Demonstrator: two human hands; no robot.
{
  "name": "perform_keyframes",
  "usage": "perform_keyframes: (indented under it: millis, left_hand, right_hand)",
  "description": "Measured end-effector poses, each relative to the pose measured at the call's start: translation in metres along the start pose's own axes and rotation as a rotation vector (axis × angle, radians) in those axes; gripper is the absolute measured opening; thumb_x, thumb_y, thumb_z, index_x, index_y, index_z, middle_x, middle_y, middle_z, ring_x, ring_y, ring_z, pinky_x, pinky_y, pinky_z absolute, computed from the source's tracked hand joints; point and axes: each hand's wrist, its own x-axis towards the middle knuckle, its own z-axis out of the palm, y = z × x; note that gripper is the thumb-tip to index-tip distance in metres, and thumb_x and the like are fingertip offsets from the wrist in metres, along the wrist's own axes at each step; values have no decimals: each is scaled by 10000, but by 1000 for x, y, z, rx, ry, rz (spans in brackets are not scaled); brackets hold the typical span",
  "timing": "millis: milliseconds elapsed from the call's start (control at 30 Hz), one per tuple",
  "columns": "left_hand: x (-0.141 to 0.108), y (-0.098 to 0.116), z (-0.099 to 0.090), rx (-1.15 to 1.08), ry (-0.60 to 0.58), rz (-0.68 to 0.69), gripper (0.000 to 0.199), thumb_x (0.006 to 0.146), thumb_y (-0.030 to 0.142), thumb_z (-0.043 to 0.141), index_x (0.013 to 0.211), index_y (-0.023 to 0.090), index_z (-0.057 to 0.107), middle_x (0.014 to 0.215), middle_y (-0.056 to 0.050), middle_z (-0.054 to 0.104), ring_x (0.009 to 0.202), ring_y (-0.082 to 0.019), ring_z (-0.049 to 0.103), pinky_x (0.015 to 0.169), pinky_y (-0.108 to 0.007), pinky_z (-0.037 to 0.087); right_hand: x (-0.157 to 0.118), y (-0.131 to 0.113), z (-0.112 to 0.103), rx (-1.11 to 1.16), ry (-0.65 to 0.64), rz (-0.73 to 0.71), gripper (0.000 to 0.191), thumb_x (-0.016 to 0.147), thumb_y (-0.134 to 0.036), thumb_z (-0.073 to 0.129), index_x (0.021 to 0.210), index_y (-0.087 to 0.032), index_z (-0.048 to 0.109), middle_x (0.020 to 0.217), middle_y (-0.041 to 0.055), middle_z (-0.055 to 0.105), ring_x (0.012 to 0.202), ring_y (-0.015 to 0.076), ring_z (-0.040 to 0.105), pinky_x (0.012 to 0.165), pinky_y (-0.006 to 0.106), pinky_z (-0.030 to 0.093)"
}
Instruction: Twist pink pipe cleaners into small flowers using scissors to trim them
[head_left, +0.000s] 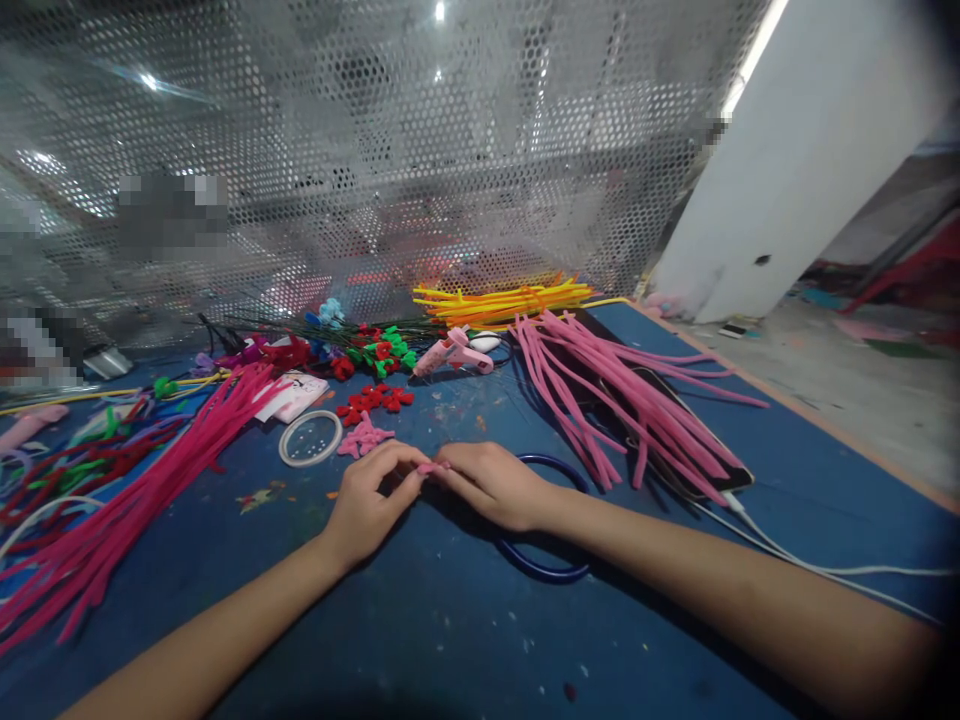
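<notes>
My left hand (375,500) and my right hand (491,485) meet at the middle of the blue table, fingertips pinched together. Between them is a small pink pipe cleaner piece (429,468), mostly covered by my fingers. Just beyond my left hand lies a little pile of pink pipe cleaner shapes (364,436), with red pipe cleaner flowers (375,402) behind it. Under my right wrist a dark blue ring (546,573) rests on the table. Long pink pipe cleaners (630,395) lie fanned out to the right, across a dark tablet-like device (739,480).
Magenta pipe cleaners (161,480) spread over the left side. A white ring-shaped dish (310,438) and a pink glue gun (454,355) stand farther back, near yellow pipe cleaners (502,303). White cables (780,550) cross the right side. A perforated metal screen (420,150) closes off the back.
</notes>
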Motion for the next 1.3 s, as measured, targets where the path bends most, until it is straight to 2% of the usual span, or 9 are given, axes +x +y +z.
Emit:
perform_keyframes:
  millis: [167,367,533,633,733,867,1067,1200,1300]
  left_hand:
    - [-1,0,-1,-27,-12,-43,124,823,254,499,800,179,595,752,-15,605,638,-115,556,590,-222,443]
    - [1,0,1,-97,-20,-145,139,818,268,490,797,167,582,714,-12,591,595,-109,546,569,-223,437]
    - [8,3,5,-269,-7,-255,127,794,262,498,786,149,555,633,13,565,548,-93,537,535,-203,433]
    - [14,6,11,-374,28,-297,130,786,275,506,794,152,545,603,30,546,533,-84,531,524,-191,430]
    - [23,9,21,-455,64,-356,157,770,306,519,792,152,540,557,42,523,489,-79,510,475,-180,409]
    - [39,11,35,-515,124,-370,170,738,313,534,756,145,547,544,43,515,449,-65,475,437,-171,377]
    - [44,9,40,-576,144,-440,200,703,331,571,739,136,543,527,47,502,416,-49,435,398,-158,327]
    - [42,7,37,-593,91,-497,199,703,331,580,738,140,535,486,52,489,409,-52,429,399,-155,327]
    - [42,6,35,-583,49,-523,182,706,324,573,726,147,531,479,53,484,410,-57,431,398,-156,330]
  right_hand:
    - [1,2,-1,114,-3,6,310,927,-288,295,746,-161,512,711,31,571,663,124,524,640,230,389]
    - [2,2,0,140,8,16,320,918,-298,325,709,-154,520,664,17,561,619,109,508,599,211,363]
    - [2,-1,0,134,76,44,306,912,-277,334,704,-153,522,668,15,551,615,107,495,601,216,358]
    - [2,-2,-1,163,170,93,277,902,-272,356,723,-156,532,667,11,558,621,109,498,602,220,361]
    - [1,0,-1,216,331,165,209,879,-286,407,778,-162,543,676,6,556,610,105,490,588,219,368]
    - [2,6,-1,396,458,290,212,847,-344,444,742,-175,518,612,-19,506,513,84,443,494,201,358]
    - [5,12,-2,717,406,390,258,779,-401,518,661,-172,498,526,-54,447,395,54,378,381,181,305]
    - [5,12,-3,719,362,414,260,779,-358,511,602,-168,495,471,-58,423,378,51,368,362,173,287]
    - [5,11,-4,701,347,451,205,775,-317,502,635,-170,527,462,-59,438,371,55,381,368,176,309]
